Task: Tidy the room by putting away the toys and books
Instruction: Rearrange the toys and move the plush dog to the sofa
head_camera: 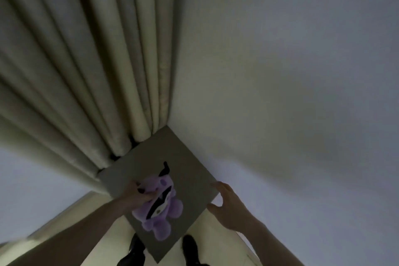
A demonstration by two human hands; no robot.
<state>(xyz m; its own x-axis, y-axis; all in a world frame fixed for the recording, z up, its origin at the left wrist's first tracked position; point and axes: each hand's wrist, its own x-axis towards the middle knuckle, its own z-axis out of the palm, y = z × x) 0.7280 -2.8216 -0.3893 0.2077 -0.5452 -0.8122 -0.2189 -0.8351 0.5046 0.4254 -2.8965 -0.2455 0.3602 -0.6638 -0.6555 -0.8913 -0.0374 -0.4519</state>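
The left hand's [138, 195] fingers curl into the plush [160, 205], pinching its side near the shelf's [194, 181] front edge. The right hand [228, 205] hovers spread beside the right corner. Soft and light; 1 torso squeeze should hold.

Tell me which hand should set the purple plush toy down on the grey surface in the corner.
Left. The left hand already grips the plush toy over the grey surface; the right hand is open, holding nothing, at its edge.
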